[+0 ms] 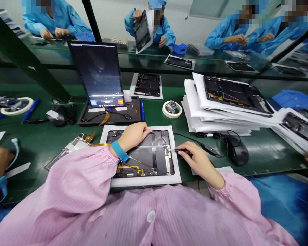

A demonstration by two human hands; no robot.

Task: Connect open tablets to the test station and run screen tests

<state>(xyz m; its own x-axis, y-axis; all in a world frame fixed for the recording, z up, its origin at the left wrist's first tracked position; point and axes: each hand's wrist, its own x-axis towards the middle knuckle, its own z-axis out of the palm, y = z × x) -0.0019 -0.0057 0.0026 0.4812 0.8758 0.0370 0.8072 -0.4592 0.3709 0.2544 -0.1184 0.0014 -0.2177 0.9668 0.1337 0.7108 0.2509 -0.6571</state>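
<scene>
An opened tablet (146,158), its black inside with boards and yellow flex cables showing, lies on a white foam sheet (176,167). My left hand (135,134), with a blue wrist band, lies over the tablet's far edge, its fingers closed there and partly hidden. At the tablet's right edge, my right hand (192,155) pinches a black cable plug (181,150) between thumb and fingers. The plug's tip is at the edge; I cannot tell whether it is inserted. A lit display (97,75) stands upright in a black tray (110,118) behind the tablet.
Right of me are a stack of white sheets (210,119) topped by another opened tablet (236,92), and a black mouse (237,150). A tape roll (172,109) lies behind. Left are a loose board assembly (72,148) and a co-worker's hand (0,157). Several people sit opposite.
</scene>
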